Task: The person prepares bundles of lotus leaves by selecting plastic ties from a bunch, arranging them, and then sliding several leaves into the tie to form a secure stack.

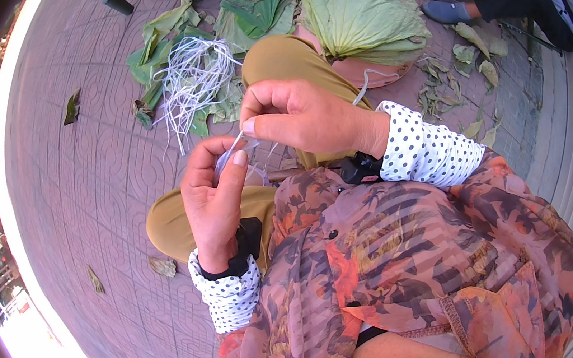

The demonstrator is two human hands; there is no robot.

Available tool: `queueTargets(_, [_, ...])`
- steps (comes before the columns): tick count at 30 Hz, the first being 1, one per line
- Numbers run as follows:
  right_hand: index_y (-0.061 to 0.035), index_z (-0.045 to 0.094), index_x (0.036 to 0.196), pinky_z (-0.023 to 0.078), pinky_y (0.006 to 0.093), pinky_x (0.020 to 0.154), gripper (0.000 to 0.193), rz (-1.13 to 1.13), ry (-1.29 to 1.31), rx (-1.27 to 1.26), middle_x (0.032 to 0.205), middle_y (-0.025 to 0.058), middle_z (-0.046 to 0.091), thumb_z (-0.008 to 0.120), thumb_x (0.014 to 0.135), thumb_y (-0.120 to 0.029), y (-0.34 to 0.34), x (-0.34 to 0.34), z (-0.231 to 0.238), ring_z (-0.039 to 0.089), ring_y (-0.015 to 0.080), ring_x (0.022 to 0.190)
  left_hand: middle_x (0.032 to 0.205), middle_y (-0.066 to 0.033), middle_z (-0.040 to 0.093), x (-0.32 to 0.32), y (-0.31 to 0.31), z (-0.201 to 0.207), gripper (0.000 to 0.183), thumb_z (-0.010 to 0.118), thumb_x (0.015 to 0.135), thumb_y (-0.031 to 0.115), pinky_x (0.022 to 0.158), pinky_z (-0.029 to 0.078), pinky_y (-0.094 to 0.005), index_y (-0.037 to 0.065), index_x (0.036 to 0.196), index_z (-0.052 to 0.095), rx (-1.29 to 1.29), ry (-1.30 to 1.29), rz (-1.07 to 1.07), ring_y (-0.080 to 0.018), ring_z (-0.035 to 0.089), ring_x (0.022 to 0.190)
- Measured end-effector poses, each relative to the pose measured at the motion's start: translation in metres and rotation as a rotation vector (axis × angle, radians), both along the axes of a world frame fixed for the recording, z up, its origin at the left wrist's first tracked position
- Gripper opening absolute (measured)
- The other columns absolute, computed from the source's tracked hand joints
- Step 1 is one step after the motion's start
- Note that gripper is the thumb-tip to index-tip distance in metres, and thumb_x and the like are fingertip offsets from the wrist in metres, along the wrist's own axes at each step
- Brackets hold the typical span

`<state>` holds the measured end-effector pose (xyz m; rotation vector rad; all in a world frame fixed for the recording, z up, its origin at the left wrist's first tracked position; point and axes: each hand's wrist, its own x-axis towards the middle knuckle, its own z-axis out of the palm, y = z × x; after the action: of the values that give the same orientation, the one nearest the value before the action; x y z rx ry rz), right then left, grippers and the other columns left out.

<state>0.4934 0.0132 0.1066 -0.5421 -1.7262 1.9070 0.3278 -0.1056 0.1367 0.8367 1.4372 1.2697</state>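
Observation:
My left hand (209, 187) is raised with thumb and fingers pinched on a thin white plastic string (236, 140). Just above it, my right hand (306, 115) pinches the same string between thumb and curled fingers. Some loose, see-through strands of it hang below the fingers, over my lap. Beyond my hands lies a tangled heap of white strings (194, 80), on green leaves (144, 62) on the ground. Black bands sit around both wrists, below the polka-dot cuffs.
A large pale green leaf (362, 15) covers most of a pink tub-like thing (376, 73) beside my knee (284, 63). Dried leaf scraps (446, 91) litter the paved ground (87, 153). A dark green cylinder (118, 2) lies farther off. Another person's blue shoe (444, 11) is at the top right.

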Motion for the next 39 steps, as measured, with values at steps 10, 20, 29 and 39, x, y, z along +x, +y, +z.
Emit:
queueTargets(10, [-0.0007, 0.063, 0.100, 0.048, 0.0266, 0.075, 0.012, -0.050, 0.001, 0.187, 0.093, 0.0019, 0.063, 0.061, 0.096, -0.012, -0.003, -0.002, 0.007, 0.057, 0.0079, 0.085, 0.081, 0.0062, 0.053, 0.003, 0.003, -0.005, 0.005, 0.061, 0.096, 0.008, 0.053, 0.026, -0.0173, 0.004, 0.100, 0.062, 0.101, 0.142, 0.116, -0.0002, 0.035, 0.062])
queueTargets(20, [-0.0013, 0.063, 0.099, 0.048, 0.0266, 0.072, 0.012, -0.025, -0.072, 0.256, 0.090, 0.0020, 0.062, 0.062, 0.095, -0.012, -0.002, -0.003, 0.004, 0.057, 0.0094, 0.081, 0.071, 0.0077, 0.046, 0.003, 0.004, -0.002, 0.010, 0.057, 0.098, 0.011, 0.052, 0.022, -0.0191, 0.002, 0.098, 0.063, 0.066, 0.068, 0.152, -0.0003, 0.029, 0.058])
queueTargets(29, [-0.0022, 0.060, 0.111, 0.047, 0.0263, 0.069, 0.020, -0.058, -0.045, 0.338, 0.097, 0.0020, 0.061, 0.063, 0.095, -0.014, -0.005, 0.003, 0.017, 0.055, 0.0095, 0.080, 0.067, 0.0083, 0.042, 0.001, 0.004, 0.000, 0.014, 0.057, 0.099, 0.013, 0.051, 0.021, -0.0202, 0.001, 0.097, 0.063, 0.021, 0.003, 0.162, -0.0010, 0.028, 0.056])
queueTargets(39, [-0.0010, 0.061, 0.097, 0.045, 0.0242, 0.073, 0.013, 0.066, -0.076, 0.073, 0.085, -0.0021, 0.059, 0.064, 0.096, -0.014, -0.002, 0.001, 0.004, 0.052, 0.0055, 0.080, 0.073, 0.0062, 0.051, 0.000, 0.000, -0.008, 0.006, 0.062, 0.096, 0.007, 0.053, 0.025, -0.0185, 0.002, 0.098, 0.062, 0.039, 0.011, 0.070, -0.0009, 0.036, 0.059])
